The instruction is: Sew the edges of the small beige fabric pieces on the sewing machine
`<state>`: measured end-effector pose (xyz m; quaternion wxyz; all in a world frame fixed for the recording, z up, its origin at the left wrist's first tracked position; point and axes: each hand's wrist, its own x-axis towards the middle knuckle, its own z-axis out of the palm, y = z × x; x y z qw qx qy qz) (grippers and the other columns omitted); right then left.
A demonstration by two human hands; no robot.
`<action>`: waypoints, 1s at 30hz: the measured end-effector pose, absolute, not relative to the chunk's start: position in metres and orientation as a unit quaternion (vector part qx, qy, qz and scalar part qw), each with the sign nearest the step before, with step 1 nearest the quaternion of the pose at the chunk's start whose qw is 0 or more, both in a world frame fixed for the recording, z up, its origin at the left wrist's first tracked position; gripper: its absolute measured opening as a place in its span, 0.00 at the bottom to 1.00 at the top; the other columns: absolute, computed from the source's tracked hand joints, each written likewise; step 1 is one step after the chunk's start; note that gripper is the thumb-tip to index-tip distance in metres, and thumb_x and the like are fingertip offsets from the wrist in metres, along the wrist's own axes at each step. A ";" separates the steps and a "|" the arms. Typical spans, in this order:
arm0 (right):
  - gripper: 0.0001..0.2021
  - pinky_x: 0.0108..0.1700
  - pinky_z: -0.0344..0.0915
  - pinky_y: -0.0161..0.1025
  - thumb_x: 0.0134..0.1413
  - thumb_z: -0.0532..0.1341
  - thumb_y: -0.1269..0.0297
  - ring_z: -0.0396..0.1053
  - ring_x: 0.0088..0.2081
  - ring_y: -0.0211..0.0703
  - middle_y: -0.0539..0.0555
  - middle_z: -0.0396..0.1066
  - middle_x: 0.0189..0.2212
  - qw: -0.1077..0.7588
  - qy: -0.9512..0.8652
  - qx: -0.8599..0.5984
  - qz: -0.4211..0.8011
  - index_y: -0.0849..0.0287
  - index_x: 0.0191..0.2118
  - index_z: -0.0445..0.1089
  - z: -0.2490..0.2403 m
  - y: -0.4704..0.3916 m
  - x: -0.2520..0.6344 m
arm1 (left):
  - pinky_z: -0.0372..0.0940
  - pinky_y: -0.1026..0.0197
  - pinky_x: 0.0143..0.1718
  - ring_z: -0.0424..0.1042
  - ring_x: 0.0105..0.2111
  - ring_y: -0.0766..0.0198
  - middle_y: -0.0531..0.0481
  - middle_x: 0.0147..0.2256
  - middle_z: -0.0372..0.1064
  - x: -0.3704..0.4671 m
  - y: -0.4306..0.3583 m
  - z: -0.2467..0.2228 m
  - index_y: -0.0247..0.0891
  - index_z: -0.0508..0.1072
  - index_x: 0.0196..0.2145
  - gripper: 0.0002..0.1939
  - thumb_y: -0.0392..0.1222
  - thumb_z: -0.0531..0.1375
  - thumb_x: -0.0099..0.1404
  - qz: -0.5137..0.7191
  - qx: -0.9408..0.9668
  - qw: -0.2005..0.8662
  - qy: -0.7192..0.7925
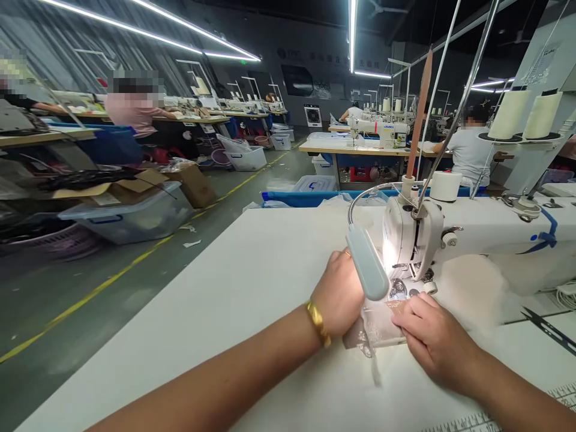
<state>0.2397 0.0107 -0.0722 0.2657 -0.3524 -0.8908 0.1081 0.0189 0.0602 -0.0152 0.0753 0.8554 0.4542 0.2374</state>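
Observation:
A white sewing machine [407, 234] stands on the white table, its needle area lit brightly. Light beige lace fabric [382, 330] lies just in front of the needle plate, with a thin pale strip hanging off it. My right hand [432, 339] pinches the fabric's right edge, fingers pressed together. On the fabric's left side is my left hand [339, 291], with a gold bracelet on the wrist; its fingers are hidden behind the grey-green lamp head [368, 264], so what they hold cannot be made out.
Black scissors or tweezers [551, 330] lie at the right, and a ruler scale [468, 423] marks the front edge. Thread cones [508, 114] stand behind the machine. Bins and a cardboard box [121, 186] sit left on the floor. Other people work at machines further back.

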 end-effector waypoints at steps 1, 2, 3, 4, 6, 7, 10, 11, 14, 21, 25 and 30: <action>0.17 0.37 0.64 0.43 0.60 0.52 0.82 0.62 0.36 0.48 0.54 0.67 0.34 0.265 -0.891 -0.353 0.107 0.55 0.45 0.71 -0.072 0.011 0.239 | 0.59 0.58 0.33 0.64 0.31 0.58 0.49 0.31 0.66 0.019 0.052 -0.018 0.39 0.66 0.27 0.08 0.31 0.54 0.63 0.237 0.864 0.043 0.442; 0.17 0.37 0.64 0.43 0.60 0.52 0.82 0.61 0.36 0.48 0.54 0.67 0.34 0.264 -0.891 -0.353 0.107 0.56 0.45 0.71 -0.072 0.010 0.239 | 0.59 0.58 0.33 0.64 0.31 0.59 0.49 0.30 0.66 0.020 0.045 -0.022 0.39 0.65 0.27 0.09 0.30 0.53 0.64 0.230 0.874 0.023 0.428; 0.16 0.37 0.64 0.43 0.60 0.51 0.81 0.61 0.36 0.48 0.54 0.67 0.34 0.263 -0.891 -0.354 0.106 0.56 0.44 0.71 -0.072 0.010 0.239 | 0.59 0.57 0.32 0.64 0.31 0.59 0.49 0.30 0.66 0.021 0.039 -0.027 0.39 0.65 0.27 0.09 0.30 0.53 0.64 0.220 0.882 0.012 0.415; 0.16 0.37 0.64 0.43 0.61 0.51 0.81 0.61 0.36 0.48 0.54 0.67 0.34 0.262 -0.892 -0.354 0.105 0.56 0.44 0.71 -0.073 0.010 0.239 | 0.59 0.57 0.32 0.64 0.31 0.59 0.49 0.30 0.67 0.021 0.033 -0.032 0.39 0.65 0.28 0.09 0.31 0.54 0.65 0.209 0.890 0.006 0.406; 0.15 0.37 0.63 0.43 0.61 0.51 0.81 0.60 0.36 0.48 0.54 0.67 0.33 0.261 -0.893 -0.354 0.101 0.57 0.42 0.70 -0.073 0.010 0.238 | 0.61 0.57 0.33 0.66 0.31 0.58 0.49 0.33 0.69 0.020 0.027 -0.039 0.38 0.68 0.29 0.08 0.33 0.56 0.68 0.193 0.894 0.001 0.404; 0.15 0.37 0.63 0.43 0.61 0.50 0.81 0.60 0.36 0.48 0.54 0.66 0.33 0.260 -0.892 -0.355 0.098 0.57 0.41 0.70 -0.073 0.010 0.238 | 0.63 0.56 0.35 0.68 0.32 0.58 0.48 0.35 0.71 0.019 0.026 -0.042 0.37 0.70 0.31 0.07 0.35 0.58 0.69 0.187 0.894 0.003 0.406; 0.15 0.36 0.62 0.43 0.61 0.50 0.81 0.60 0.35 0.47 0.54 0.66 0.32 0.255 -0.891 -0.367 0.086 0.57 0.40 0.69 -0.073 0.010 0.236 | 0.67 0.52 0.41 0.72 0.39 0.53 0.46 0.41 0.74 0.015 0.029 -0.046 0.37 0.74 0.37 0.07 0.43 0.62 0.71 0.177 0.899 0.019 0.400; 0.15 0.36 0.62 0.43 0.61 0.50 0.81 0.60 0.34 0.47 0.54 0.66 0.32 0.253 -0.890 -0.372 0.082 0.57 0.41 0.69 -0.073 0.011 0.236 | 0.67 0.50 0.44 0.72 0.42 0.51 0.45 0.43 0.75 0.013 0.032 -0.046 0.37 0.74 0.39 0.09 0.46 0.63 0.71 0.179 0.900 0.026 0.397; 0.15 0.35 0.60 0.43 0.63 0.49 0.80 0.60 0.33 0.47 0.53 0.65 0.31 0.254 -0.887 -0.381 0.063 0.57 0.43 0.70 -0.074 0.011 0.234 | 0.67 0.47 0.49 0.73 0.47 0.48 0.43 0.47 0.75 0.010 0.040 -0.046 0.38 0.75 0.43 0.11 0.49 0.62 0.72 0.189 0.902 0.043 0.385; 0.14 0.34 0.58 0.42 0.64 0.49 0.79 0.60 0.32 0.47 0.53 0.65 0.30 0.266 -0.882 -0.388 0.040 0.57 0.42 0.69 -0.076 0.010 0.230 | 0.65 0.46 0.53 0.73 0.47 0.48 0.43 0.47 0.76 0.006 0.049 -0.050 0.39 0.75 0.42 0.14 0.52 0.59 0.73 0.210 0.905 0.069 0.364; 0.14 0.33 0.58 0.42 0.65 0.49 0.78 0.61 0.32 0.47 0.53 0.65 0.30 0.269 -0.881 -0.388 0.037 0.56 0.42 0.68 -0.074 0.008 0.229 | 0.64 0.46 0.56 0.73 0.49 0.48 0.44 0.47 0.76 0.005 0.050 -0.050 0.40 0.75 0.41 0.11 0.49 0.60 0.73 0.213 0.906 0.085 0.356; 0.14 0.34 0.59 0.43 0.65 0.49 0.78 0.62 0.32 0.48 0.53 0.65 0.30 0.270 -0.880 -0.389 0.040 0.56 0.43 0.68 -0.074 0.007 0.227 | 0.63 0.45 0.57 0.73 0.49 0.48 0.45 0.46 0.76 0.005 0.052 -0.050 0.40 0.75 0.40 0.09 0.48 0.63 0.71 0.210 0.906 0.102 0.354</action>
